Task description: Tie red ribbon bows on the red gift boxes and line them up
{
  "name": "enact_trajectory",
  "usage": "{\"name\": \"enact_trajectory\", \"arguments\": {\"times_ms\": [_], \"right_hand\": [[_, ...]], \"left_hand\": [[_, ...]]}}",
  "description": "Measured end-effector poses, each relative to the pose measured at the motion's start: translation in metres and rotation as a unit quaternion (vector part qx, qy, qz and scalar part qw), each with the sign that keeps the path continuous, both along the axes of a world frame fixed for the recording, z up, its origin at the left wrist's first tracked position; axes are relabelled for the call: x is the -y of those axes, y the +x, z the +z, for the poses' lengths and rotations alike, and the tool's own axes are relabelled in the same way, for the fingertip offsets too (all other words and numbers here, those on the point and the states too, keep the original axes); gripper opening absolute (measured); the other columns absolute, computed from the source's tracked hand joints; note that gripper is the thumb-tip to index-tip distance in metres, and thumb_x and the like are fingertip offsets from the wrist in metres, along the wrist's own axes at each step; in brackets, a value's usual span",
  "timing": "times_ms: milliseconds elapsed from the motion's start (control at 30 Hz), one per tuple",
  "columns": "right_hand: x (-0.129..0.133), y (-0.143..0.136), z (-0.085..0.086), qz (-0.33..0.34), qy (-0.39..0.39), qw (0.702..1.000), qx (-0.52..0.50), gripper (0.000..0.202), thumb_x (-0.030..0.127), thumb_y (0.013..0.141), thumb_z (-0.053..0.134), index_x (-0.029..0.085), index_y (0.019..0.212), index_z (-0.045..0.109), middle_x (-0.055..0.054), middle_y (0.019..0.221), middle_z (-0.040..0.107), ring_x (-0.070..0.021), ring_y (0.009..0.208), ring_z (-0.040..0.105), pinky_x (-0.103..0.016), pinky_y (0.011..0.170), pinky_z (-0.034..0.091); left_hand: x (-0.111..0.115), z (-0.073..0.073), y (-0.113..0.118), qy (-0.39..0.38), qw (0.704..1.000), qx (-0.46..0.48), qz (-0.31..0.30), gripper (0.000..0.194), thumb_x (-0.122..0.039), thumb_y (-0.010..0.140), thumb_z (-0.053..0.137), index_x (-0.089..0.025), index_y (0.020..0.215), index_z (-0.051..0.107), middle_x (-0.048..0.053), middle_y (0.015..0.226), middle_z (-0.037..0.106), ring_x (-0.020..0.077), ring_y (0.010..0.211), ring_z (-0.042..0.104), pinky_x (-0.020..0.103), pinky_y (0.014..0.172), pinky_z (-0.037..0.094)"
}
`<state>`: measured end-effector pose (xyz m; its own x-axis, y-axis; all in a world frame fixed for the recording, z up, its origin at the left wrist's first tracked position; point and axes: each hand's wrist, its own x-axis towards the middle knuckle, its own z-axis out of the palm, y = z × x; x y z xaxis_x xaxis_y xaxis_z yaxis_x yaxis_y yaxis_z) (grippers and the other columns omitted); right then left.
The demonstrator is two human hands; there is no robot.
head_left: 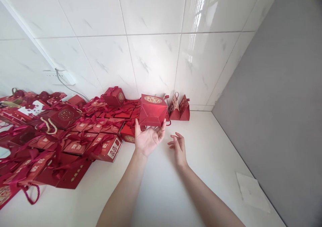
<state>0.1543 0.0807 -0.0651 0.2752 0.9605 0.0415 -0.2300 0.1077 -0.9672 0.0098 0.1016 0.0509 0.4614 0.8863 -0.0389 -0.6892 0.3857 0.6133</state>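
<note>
A red gift box (153,114) with a round gold emblem and a twisted red cord handle is in front of the tiled wall. My left hand (149,138) supports it from below, palm up, thumb at its left and fingers at its right edge. The box's plain folded face is turned toward me. My right hand (179,150) is just to the right and lower, holding nothing, with its fingers apart and loosely bent. Behind the box and to its right, triangular red boxes (185,111) stand against the wall.
Many red gift boxes with ribbons (98,126) crowd the left of the white tabletop (161,193). A wall socket (59,76) with a grey cable is behind them. White paper (252,190) lies at the right, beside a grey panel (276,103).
</note>
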Motion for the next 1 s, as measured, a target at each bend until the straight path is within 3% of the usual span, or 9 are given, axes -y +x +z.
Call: {"name": "enact_trajectory", "arguments": {"times_ms": [67,167,333,467,567,667,800,900,1000], "right_hand": [[0.0,0.0,0.001,0.002,-0.002,1.0,-0.001,0.041,0.051,0.093,0.048,0.027,0.126,0.046,-0.007,0.12,0.057,-0.0188,0.082,0.064,-0.036,0.073,0.05],[0.0,-0.001,0.001,0.005,-0.001,1.0,-0.001,0.039,0.05,0.094,0.047,0.027,0.125,0.046,-0.007,0.12,0.058,-0.0185,0.082,0.064,-0.036,0.074,0.05],[0.0,-0.001,0.001,0.005,-0.003,1.0,-0.004,0.04,0.05,0.093,0.048,0.026,0.125,0.046,-0.007,0.118,0.058,-0.0182,0.081,0.064,-0.035,0.074,0.05],[0.0,-0.001,0.003,0.008,-0.008,1.0,-0.011,0.041,0.051,0.092,0.051,0.026,0.124,0.047,-0.006,0.117,0.058,-0.0171,0.081,0.064,-0.033,0.074,0.049],[0.001,-0.001,0.002,0.008,-0.008,1.0,-0.016,0.04,0.05,0.092,0.051,0.027,0.124,0.047,-0.005,0.116,0.058,-0.0169,0.081,0.064,-0.032,0.074,0.048],[-0.001,0.0,-0.001,0.013,-0.004,0.999,-0.033,0.039,0.052,0.092,0.049,0.028,0.124,0.049,-0.005,0.119,0.058,-0.0167,0.082,0.064,-0.032,0.074,0.048],[-0.007,0.008,0.001,0.028,-0.003,0.995,-0.101,0.042,0.057,0.093,0.042,0.028,0.122,0.052,-0.007,0.128,0.057,-0.019,0.093,0.065,-0.035,0.081,0.05],[-0.011,0.015,0.013,0.059,0.026,0.989,-0.132,0.047,0.059,0.094,0.037,0.028,0.126,0.053,-0.008,0.14,0.051,-0.0237,0.116,0.059,-0.041,0.095,0.048],[-0.009,0.018,0.029,0.081,0.069,0.988,-0.11,0.051,0.06,0.096,0.032,0.029,0.132,0.052,-0.005,0.145,0.048,-0.0235,0.132,0.048,-0.043,0.108,0.039]], "left_hand": [[-0.003,0.014,0.003,0.002,1.0,0.003,-0.001,0.093,-0.087,0.077,0.024,-0.011,0.125,0.05,0.02,0.132,0.054,0.0324,0.134,0.044,0.045,0.099,0.048],[-0.006,0.023,0.005,0.001,1.0,0.002,0.01,0.089,-0.084,0.079,0.024,-0.012,0.123,0.05,0.019,0.134,0.053,0.0321,0.133,0.045,0.045,0.097,0.05],[-0.007,0.021,0.007,-0.047,0.998,0.048,-0.008,0.085,-0.081,0.08,0.031,-0.01,0.123,0.049,0.02,0.126,0.058,0.031,0.128,0.051,0.041,0.09,0.053],[-0.007,0.019,0.008,-0.101,0.987,0.119,-0.029,0.077,-0.074,0.08,0.042,-0.009,0.121,0.05,0.02,0.117,0.062,0.0281,0.112,0.061,0.037,0.08,0.056],[-0.007,0.018,0.008,-0.089,0.991,0.098,-0.022,0.067,-0.063,0.079,0.052,-0.01,0.12,0.052,0.021,0.119,0.061,0.0304,0.112,0.061,0.037,0.078,0.057],[-0.009,0.016,0.006,-0.011,1.0,0.025,0.014,0.052,-0.038,0.076,0.063,-0.014,0.121,0.055,0.017,0.123,0.061,0.0311,0.118,0.058,0.039,0.091,0.054],[-0.011,0.002,-0.001,0.122,0.984,-0.095,0.092,0.063,-0.012,0.068,0.07,-0.025,0.127,0.053,0.007,0.122,0.064,0.0268,0.118,0.058,0.044,0.104,0.046],[-0.012,-0.019,-0.01,0.164,0.96,-0.202,0.108,0.081,-0.009,0.064,0.075,-0.03,0.136,0.044,0.006,0.13,0.059,0.0259,0.116,0.059,0.046,0.104,0.045],[-0.013,-0.046,-0.019,0.168,0.931,-0.306,0.111,0.104,-0.012,0.06,0.081,-0.035,0.146,0.027,0.01,0.148,0.041,0.0284,0.12,0.057,0.048,0.102,0.047]]}}
